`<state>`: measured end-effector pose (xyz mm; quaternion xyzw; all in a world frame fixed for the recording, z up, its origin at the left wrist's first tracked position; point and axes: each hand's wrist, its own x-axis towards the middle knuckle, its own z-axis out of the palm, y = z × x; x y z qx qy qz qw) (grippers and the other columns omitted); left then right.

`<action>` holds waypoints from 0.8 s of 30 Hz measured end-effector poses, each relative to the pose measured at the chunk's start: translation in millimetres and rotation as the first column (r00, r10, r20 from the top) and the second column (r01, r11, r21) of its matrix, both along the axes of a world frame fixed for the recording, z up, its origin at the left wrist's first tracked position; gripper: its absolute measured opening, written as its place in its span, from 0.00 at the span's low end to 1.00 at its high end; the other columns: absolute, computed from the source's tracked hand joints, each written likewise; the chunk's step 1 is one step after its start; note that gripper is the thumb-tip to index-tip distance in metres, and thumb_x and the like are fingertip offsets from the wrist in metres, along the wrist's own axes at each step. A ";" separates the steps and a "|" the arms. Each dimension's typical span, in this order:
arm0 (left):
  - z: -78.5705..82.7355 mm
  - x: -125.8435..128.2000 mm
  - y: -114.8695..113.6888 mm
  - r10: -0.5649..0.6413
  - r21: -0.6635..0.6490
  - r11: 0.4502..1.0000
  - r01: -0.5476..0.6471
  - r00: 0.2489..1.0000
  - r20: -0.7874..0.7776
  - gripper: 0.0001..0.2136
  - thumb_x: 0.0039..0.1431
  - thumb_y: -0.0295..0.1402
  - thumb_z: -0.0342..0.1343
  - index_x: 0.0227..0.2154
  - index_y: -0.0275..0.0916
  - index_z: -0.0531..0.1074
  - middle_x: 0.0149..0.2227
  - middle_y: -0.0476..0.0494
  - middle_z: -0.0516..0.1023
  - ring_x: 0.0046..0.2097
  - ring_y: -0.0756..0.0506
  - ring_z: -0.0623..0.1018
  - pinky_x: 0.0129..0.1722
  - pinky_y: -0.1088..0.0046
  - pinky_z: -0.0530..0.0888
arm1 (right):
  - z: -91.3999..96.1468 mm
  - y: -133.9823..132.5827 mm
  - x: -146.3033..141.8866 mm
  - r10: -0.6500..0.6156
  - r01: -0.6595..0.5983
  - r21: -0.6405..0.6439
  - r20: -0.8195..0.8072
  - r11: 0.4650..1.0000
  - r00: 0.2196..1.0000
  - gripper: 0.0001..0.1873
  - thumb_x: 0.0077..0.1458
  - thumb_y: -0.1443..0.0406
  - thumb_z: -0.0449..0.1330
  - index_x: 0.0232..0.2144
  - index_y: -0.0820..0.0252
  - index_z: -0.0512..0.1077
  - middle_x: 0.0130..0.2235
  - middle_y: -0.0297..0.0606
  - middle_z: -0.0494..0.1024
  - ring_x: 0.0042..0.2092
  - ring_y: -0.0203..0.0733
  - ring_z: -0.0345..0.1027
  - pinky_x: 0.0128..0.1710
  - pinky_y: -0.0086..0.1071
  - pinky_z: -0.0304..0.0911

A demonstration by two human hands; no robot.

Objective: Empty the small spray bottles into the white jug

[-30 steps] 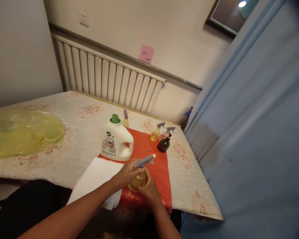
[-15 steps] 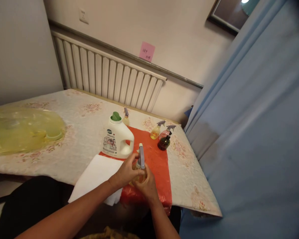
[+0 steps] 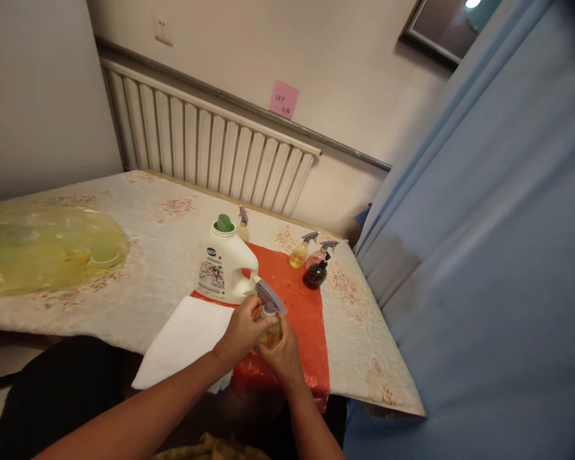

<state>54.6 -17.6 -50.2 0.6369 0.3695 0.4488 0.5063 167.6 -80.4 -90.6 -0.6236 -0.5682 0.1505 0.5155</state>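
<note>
Both my hands are closed around a small spray bottle (image 3: 270, 297) with a grey trigger head and amber liquid in its clear body. My left hand (image 3: 243, 326) grips near its neck, while my right hand (image 3: 282, 350) wraps the body from the right. The nozzle points up and to the left. Just behind stands a large white detergent jug (image 3: 220, 271) with a green spout (image 3: 224, 223) in its open mouth. Beneath the hands lies a red plastic sheet (image 3: 306, 332), with a white cloth or paper towel (image 3: 184, 338) to its left.
Farther right stand a yellow spray bottle (image 3: 298, 254), a pink spray bottle (image 3: 316, 257) and a dark pump bottle (image 3: 315, 275). Another spray bottle (image 3: 243, 223) is behind the jug. A yellow plastic bag (image 3: 43, 249) lies left. A blue curtain (image 3: 489, 255) borders the table's right side.
The trigger head in my hands has turned, so its nozzle now points up-left instead of toward the wall. My hands stay in nearly the same place.
</note>
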 end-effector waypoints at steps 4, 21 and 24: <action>-4.8 -1.9 3.6 -0.066 0.023 0.998 0.066 0.998 0.006 0.17 0.45 0.34 0.61 0.41 0.35 0.73 0.45 0.38 0.77 0.51 0.35 0.74 0.55 0.55 0.67 | 3.5 -1.0 -1.0 0.024 -0.024 0.016 -0.036 1.000 0.999 0.30 0.40 0.65 0.66 0.49 0.58 0.70 0.45 0.41 0.80 0.48 0.50 0.75 0.49 0.40 0.70; -5.4 -42.8 23.8 -0.119 -0.105 0.985 0.138 0.980 0.162 0.09 0.56 0.39 0.59 0.33 0.38 0.71 0.31 0.51 0.75 0.35 0.48 0.75 0.40 0.70 0.71 | -4.8 -3.2 8.8 -0.028 0.018 -0.084 -0.111 0.996 0.993 0.35 0.37 0.68 0.65 0.52 0.59 0.68 0.47 0.41 0.80 0.48 0.51 0.75 0.49 0.39 0.71; 1.3 -44.4 8.6 -0.196 -0.039 0.979 0.200 0.976 0.100 0.10 0.59 0.40 0.57 0.31 0.39 0.68 0.27 0.52 0.72 0.32 0.48 0.73 0.36 0.72 0.70 | -3.6 -2.9 8.5 -0.007 -0.002 -0.073 -0.127 0.997 0.992 0.34 0.38 0.68 0.66 0.52 0.58 0.68 0.46 0.40 0.80 0.46 0.49 0.76 0.47 0.38 0.72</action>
